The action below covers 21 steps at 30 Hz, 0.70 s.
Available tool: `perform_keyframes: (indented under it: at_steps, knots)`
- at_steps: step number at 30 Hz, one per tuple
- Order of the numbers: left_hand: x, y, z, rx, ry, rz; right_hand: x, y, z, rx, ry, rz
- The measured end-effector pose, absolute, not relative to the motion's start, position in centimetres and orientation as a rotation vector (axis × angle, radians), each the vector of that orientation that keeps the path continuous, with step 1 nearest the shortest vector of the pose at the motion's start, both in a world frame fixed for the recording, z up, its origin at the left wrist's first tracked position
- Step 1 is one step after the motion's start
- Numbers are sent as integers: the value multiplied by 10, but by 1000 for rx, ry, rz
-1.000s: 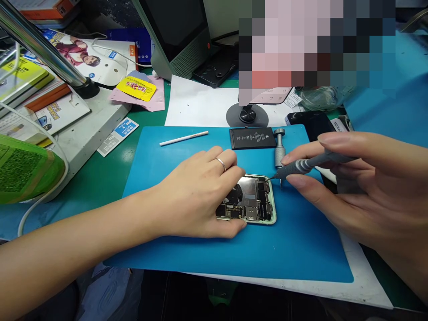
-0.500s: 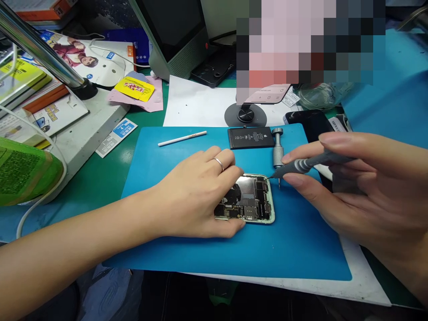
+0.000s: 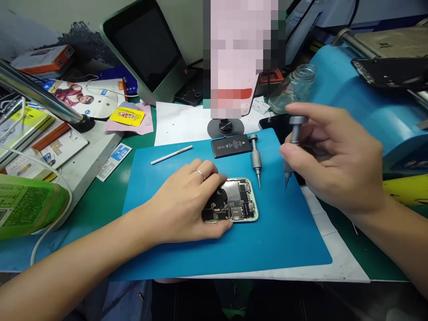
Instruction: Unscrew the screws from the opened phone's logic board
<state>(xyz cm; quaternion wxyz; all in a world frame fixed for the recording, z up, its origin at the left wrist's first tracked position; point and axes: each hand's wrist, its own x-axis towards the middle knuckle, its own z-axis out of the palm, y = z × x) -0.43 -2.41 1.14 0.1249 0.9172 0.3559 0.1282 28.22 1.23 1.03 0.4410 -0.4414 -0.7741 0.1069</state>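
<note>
My left hand (image 3: 187,200), with a ring on one finger, is closed over the left part of an opened phone (image 3: 239,203) and pins it to the blue mat (image 3: 287,243). The phone's circuit board and metal parts show; its left end is hidden under my palm. Right of the phone, my right hand (image 3: 334,151) grips a grey precision screwdriver (image 3: 296,129), nearly upright with its tip down over the mat. Beyond the phone lie a second screwdriver (image 3: 256,156), a black phone battery (image 3: 232,146) and a thin white stick (image 3: 171,154).
A round stand (image 3: 225,129) with a lit phone is behind the mat. Further out are a tilted display (image 3: 143,44), a glass jar (image 3: 302,80) and a blue machine (image 3: 331,84). A green package (image 3: 30,207) and a metal lamp arm (image 3: 50,93) occupy the left.
My right hand has drawn the screwdriver away from the phone's upper right corner and turned it from slanted to nearly upright. My left hand stays on the phone. The view has shifted right.
</note>
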Motion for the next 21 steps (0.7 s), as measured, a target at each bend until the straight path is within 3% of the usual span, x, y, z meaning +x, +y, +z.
perform_keyframes:
  at_steps: [13,21]
  knots:
    - [-4,-23,10,2627,1044,361,290,24,17,-1579,-2307,346]
    - [-3,-23,12,2613,1044,339,291,9,24,-1333,-1923,69]
